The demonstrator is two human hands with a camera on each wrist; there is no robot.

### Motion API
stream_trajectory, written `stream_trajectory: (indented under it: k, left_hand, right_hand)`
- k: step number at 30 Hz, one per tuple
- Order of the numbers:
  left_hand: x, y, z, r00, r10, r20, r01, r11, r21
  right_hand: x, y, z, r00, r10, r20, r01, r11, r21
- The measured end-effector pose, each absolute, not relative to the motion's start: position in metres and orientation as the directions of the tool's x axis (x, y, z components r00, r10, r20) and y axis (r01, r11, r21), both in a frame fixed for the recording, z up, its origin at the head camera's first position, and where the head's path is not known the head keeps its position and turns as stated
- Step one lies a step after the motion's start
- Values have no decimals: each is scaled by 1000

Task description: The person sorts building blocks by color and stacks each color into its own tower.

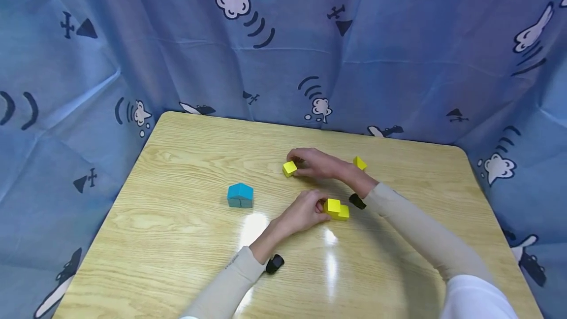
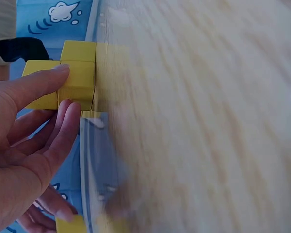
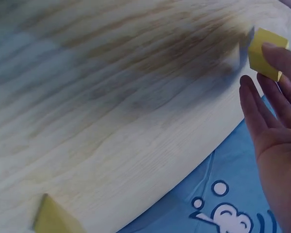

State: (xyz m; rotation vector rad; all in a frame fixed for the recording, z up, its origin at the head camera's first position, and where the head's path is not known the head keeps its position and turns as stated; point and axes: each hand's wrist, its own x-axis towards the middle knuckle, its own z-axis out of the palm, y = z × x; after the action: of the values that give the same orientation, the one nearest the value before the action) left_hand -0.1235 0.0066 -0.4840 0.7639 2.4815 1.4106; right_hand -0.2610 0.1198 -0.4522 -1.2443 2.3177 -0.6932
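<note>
My left hand [image 1: 305,209] grips a small stack of yellow cubes [image 1: 332,206] right of the table's middle. In the left wrist view, one yellow cube [image 2: 36,97] sits on another yellow cube [image 2: 80,90], with a third yellow cube [image 2: 80,50] beside the lower one. The left thumb lies across the upper and lower cubes. Farther back, my right hand [image 1: 316,163] pinches a single yellow cube [image 1: 290,169] between thumb and fingers. Whether this cube touches the table cannot be told.
Blue blocks [image 1: 240,195] stand together in a house-like shape left of the hands. A yellow triangular block [image 1: 360,163] lies behind the right forearm. The wooden table [image 1: 186,161] has a patterned blue curtain [image 1: 283,63] along its back and sides.
</note>
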Motion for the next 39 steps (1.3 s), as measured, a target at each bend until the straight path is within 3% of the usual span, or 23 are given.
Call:
stream_trajectory:
  k: [10,29,39]
  left_hand:
    - [-124,7,-485,-855,505,120,367,425,828]
    - [-121,9,-485,-857,506,102,341,406,848]
    - [-122,11,-484,-846,519,123,357,380,853]
  right_hand:
    - [-252,139,-446,-605,-793,-73,-506,454,-733]
    - [-223,187,-449,-770,-637,24,-392,444,-806]
    - [-204,214,-452,-819,-571,62,-358,423,-832]
